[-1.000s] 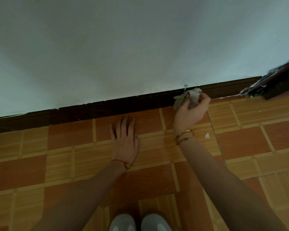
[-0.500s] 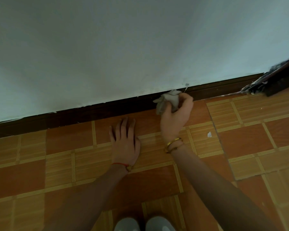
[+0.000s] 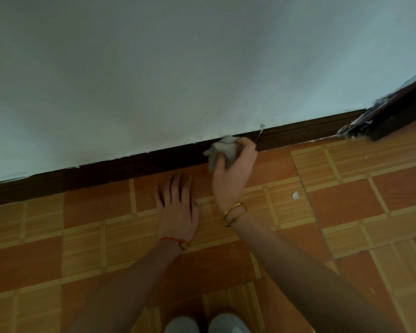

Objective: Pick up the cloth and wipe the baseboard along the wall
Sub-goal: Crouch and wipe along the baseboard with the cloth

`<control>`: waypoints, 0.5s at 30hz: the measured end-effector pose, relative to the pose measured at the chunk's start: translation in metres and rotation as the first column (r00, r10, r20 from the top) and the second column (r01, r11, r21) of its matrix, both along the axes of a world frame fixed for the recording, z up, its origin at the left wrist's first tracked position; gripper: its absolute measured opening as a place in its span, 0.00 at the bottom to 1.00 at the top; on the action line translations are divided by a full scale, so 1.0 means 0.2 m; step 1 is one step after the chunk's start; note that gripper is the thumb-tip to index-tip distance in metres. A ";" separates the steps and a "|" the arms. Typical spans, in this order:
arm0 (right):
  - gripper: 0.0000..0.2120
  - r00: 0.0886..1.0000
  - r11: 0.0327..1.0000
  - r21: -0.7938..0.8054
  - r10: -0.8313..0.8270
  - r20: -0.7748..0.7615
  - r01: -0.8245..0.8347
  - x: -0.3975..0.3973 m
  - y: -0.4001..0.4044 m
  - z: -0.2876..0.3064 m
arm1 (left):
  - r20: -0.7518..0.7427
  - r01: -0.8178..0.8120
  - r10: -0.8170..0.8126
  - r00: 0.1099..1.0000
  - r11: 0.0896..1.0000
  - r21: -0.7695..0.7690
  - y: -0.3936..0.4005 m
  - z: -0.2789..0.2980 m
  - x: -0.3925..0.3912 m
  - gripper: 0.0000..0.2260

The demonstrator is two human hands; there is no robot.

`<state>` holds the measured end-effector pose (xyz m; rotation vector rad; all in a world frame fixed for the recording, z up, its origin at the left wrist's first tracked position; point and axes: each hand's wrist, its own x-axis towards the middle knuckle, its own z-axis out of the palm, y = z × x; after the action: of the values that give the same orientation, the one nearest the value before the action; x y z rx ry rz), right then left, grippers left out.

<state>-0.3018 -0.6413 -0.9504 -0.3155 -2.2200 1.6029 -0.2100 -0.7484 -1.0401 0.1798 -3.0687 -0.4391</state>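
Wall (image 3: 178, 68): pale, fills the upper half. Floor (image 3: 346, 212): orange and wood-pattern tiles, lower half. Baseboard (image 3: 130, 169): dark brown strip where the two meet; long axis runs lower-left to upper-right across the view, ending at a dark door frame (image 3: 394, 116) at far right.

Diff vs earlier frames: right hand (image 3: 233, 174) and cloth (image 3: 222, 152) have travelled left along the baseboard. 1 s ago they sat close to the tile seam near the door frame, 0.5 s ago about midway, now a bit further left and nearer the left hand. Left hand (image 3: 177, 212) has not shifted; same tile, same pose.

Right hand: fingers curled round the cloth, gripping it as a crumpled wad. Gold bangles (image 3: 234, 213) on that wrist.

Cloth: grey-white, bunched, pressed against the baseboard's face and top edge, partly overlapping the wall line. No clear long axis in this state; a loose corner pokes out to the left, another fold hangs down toward the floor.

Left hand: flat on the floor, palm down, fingers straight and pointing at the baseboard, fingertips just short of it. Red string (image 3: 171, 239) on the wrist.

Grey shoes (image 3: 207, 324) at bottom edge. Small white scrap (image 3: 295, 195) on a tile right of the right hand.
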 end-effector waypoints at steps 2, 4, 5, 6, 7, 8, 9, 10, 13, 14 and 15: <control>0.18 0.999 0.999 0.018 0.043 -0.011 -0.042 0.02 -0.02 -0.01 | 0.000 0.003 -0.003 1.000 1.000 0.005 0.00 0.00 0.00 0.26; 0.19 0.998 0.998 -0.001 0.055 -0.022 -0.055 0.00 0.00 -0.01 | 0.000 0.001 -0.001 1.000 1.000 0.006 0.00 0.00 0.00 0.26; 0.19 0.999 0.999 -0.017 0.045 -0.020 -0.045 -0.01 0.03 -0.01 | -0.002 -0.001 0.001 1.000 1.000 0.005 0.00 0.00 0.00 0.26; 0.19 1.000 0.999 -0.033 0.017 -0.012 -0.017 -0.03 0.06 -0.01 | -0.005 -0.004 0.004 1.000 1.000 0.003 0.00 0.00 0.00 0.26; 0.19 1.000 0.999 -0.046 -0.028 0.001 0.028 -0.06 0.10 -0.01 | -0.008 -0.005 0.005 1.000 1.000 0.002 0.00 0.00 0.00 0.26; 0.19 0.997 0.996 -0.050 -0.079 0.011 0.080 -0.09 0.15 -0.01 | -0.008 -0.005 0.005 1.000 1.000 0.001 0.00 0.00 0.00 0.26; 0.20 0.993 0.992 -0.041 -0.120 0.014 0.120 -0.11 0.19 -0.02 | -0.009 -0.004 0.004 1.000 1.000 0.003 0.00 0.00 0.01 0.26; 0.20 0.990 0.990 -0.025 -0.137 0.014 0.138 -0.13 0.23 -0.03 | -0.010 -0.005 0.005 1.000 1.000 0.008 0.00 0.00 0.01 0.26; 0.18 0.992 0.992 0.026 -0.126 0.022 0.125 -0.14 0.26 -0.04 | -0.005 -0.009 0.009 1.000 1.000 0.008 0.00 0.00 0.00 0.26; 0.17 0.993 0.992 0.043 -0.119 0.021 0.118 -0.13 0.24 -0.04 | -0.004 -0.010 0.010 1.000 1.000 0.003 0.00 0.00 0.00 0.26; 0.16 0.994 0.993 0.056 -0.106 0.018 0.104 -0.11 0.22 -0.04 | -0.004 -0.010 0.010 1.000 1.000 0.000 0.01 0.00 0.00 0.26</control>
<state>-0.3244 -0.5980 -0.9583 -0.4282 -2.2202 1.4875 -0.2095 -0.7471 -1.0398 0.1944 -3.0630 -0.4385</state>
